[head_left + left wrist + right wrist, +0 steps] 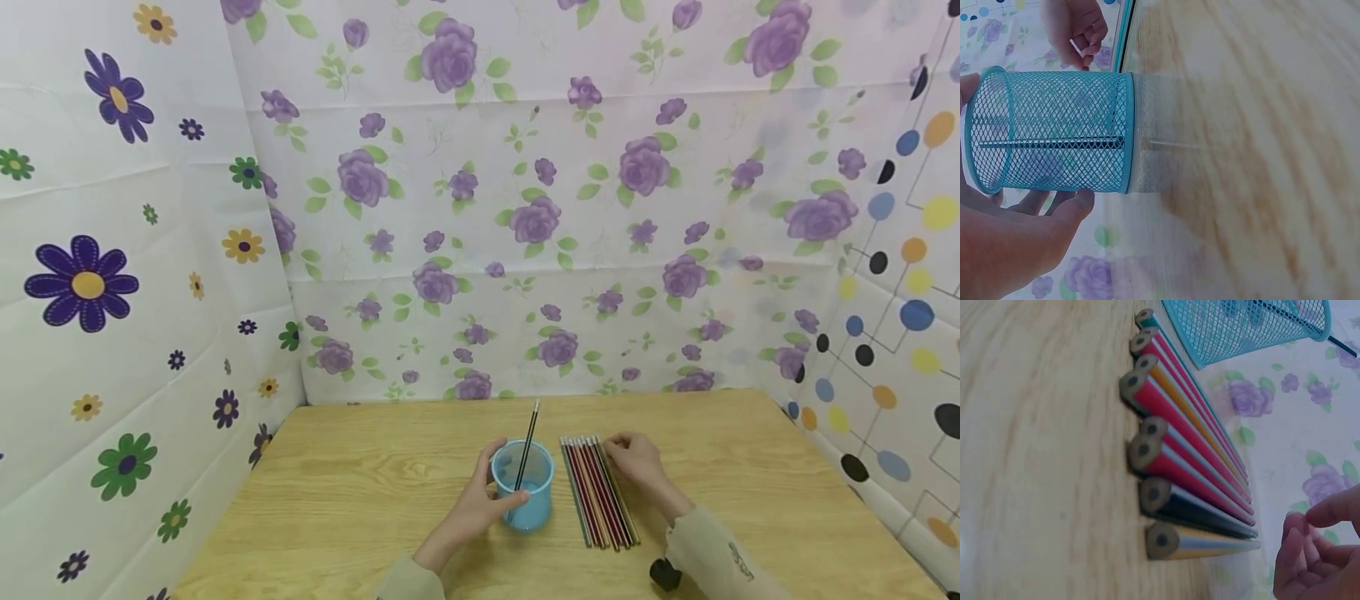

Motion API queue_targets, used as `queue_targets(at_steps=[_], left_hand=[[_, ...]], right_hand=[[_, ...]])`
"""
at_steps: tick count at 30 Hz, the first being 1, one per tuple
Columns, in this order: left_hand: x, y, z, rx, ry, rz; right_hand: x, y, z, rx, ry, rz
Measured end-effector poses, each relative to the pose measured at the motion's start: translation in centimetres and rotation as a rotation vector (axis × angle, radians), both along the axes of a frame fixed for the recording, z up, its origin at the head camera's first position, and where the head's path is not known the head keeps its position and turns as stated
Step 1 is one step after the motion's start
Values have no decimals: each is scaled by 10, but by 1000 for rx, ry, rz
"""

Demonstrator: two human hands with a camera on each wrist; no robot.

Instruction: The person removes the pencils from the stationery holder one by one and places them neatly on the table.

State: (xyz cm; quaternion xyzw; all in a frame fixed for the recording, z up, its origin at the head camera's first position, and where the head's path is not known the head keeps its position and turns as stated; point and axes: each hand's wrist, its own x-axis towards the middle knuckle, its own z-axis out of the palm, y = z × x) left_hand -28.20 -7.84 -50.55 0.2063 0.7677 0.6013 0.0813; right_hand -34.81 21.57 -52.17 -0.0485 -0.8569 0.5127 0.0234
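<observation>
My left hand point(474, 507) grips a light blue mesh pencil cup point(536, 512), thumb on the near side and fingers around the far side. One dark striped pencil point(530, 433) with a white tip leans inside the cup. To the right of the cup, several pencils point(596, 492) lie side by side, in red, yellow, teal and black. My right hand point(637, 462) is at the far end of the row, beside the rightmost pencils. Its fingers are loosely bent in the right wrist view, near the tip of a yellow pencil point(1207, 545), with nothing visible between them.
The wooden table point(337, 483) extends on both sides of the cup and pencils. Behind it hangs a cloth point(480, 250) with purple flowers, with patterned cloths on the left and right sides. A small black object point(665, 575) is at the right sleeve.
</observation>
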Motion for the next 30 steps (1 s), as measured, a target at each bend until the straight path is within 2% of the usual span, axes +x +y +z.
queue_targets(at_steps=[6, 14, 21, 30], left_hand=[[0, 0, 0, -1, -10, 5], [0, 0, 1, 3, -19, 11], [-1, 0, 0, 4, -14, 12], [-1, 0, -1, 5, -15, 9]], right_hand=[[0, -14, 6, -91, 43, 40], [-2, -31, 15, -200, 35, 99], [-4, -43, 21, -215, 77, 171], [1, -54, 24, -247, 98, 220]])
